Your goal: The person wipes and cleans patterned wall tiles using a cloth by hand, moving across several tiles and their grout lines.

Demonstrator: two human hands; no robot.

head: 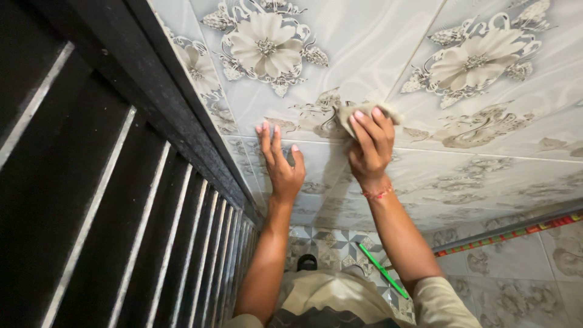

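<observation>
My right hand (370,143) presses a crumpled beige cloth (364,112) against a glossy wall tile (364,48) printed with grey and cream flowers. A red thread bracelet (378,194) circles that wrist. My left hand (280,161) lies flat on the same tiled wall just to the left of the cloth, fingers spread and pointing up, holding nothing. Both forearms reach up from my beige shirt (328,300) at the bottom of the head view.
A dark door frame with black slatted bars (121,182) fills the left side, close to my left arm. Patterned floor tiles (340,243) show below, with a green stick (382,270) lying on them. A metal strip (510,228) with a coloured band runs along the right.
</observation>
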